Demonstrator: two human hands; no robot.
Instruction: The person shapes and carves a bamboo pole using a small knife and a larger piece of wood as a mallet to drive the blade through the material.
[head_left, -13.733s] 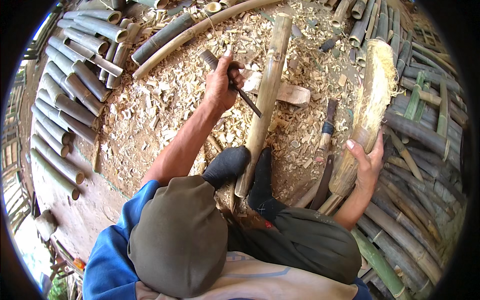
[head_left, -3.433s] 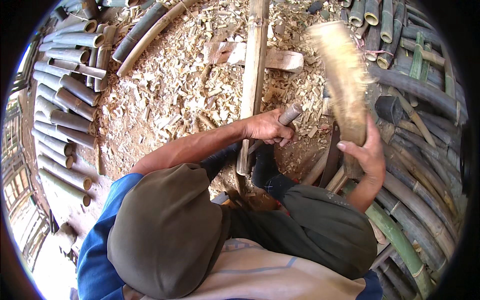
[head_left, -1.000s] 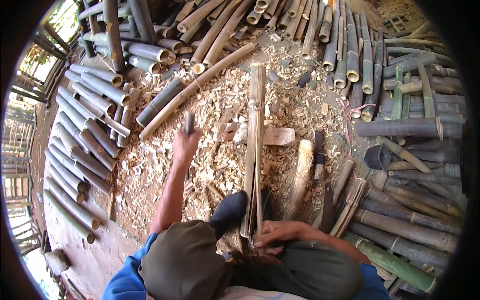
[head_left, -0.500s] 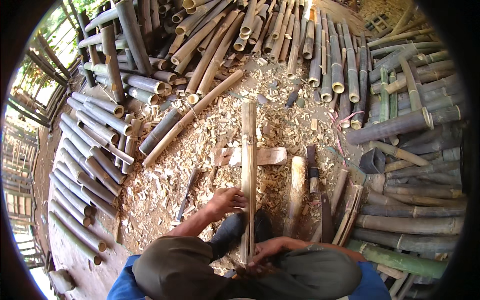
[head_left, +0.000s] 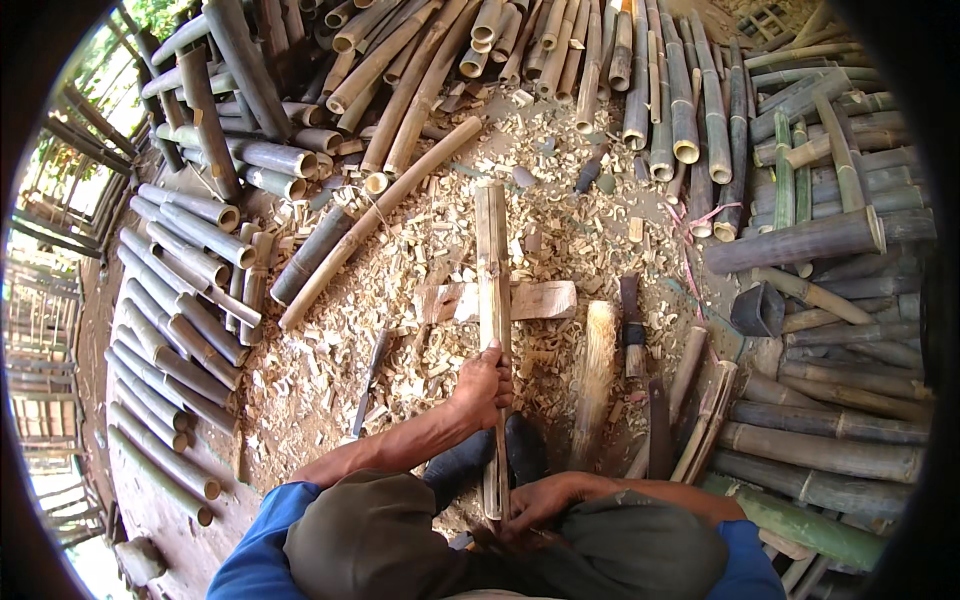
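Observation:
A pale bamboo pole [head_left: 492,250] runs away from my lap, its far part lying over a rough wooden block [head_left: 545,300]. Its near end looks split lengthwise. My left hand [head_left: 483,385] is wrapped round the pole at about its middle, thumb on top. Close beside the near end, my right hand [head_left: 540,507] is closed with fingers curled; what it grips is hidden low between my legs. A small bluish-grey sliver [head_left: 462,540] shows near that hand, too little to name. Dark boots [head_left: 525,450] stand on either side of the pole.
Wood shavings [head_left: 400,270] cover the ground. To the right lie a short log [head_left: 597,365], a dark-handled tool [head_left: 632,325] and split bamboo [head_left: 705,420]. A thin blade [head_left: 372,380] lies at left. Bamboo stacks [head_left: 185,350] stand left, at the back and right.
My left hand has gone from resting open against the pole's side to gripping round it, slightly farther up. The right hand stays by the near end. The view has shifted slightly.

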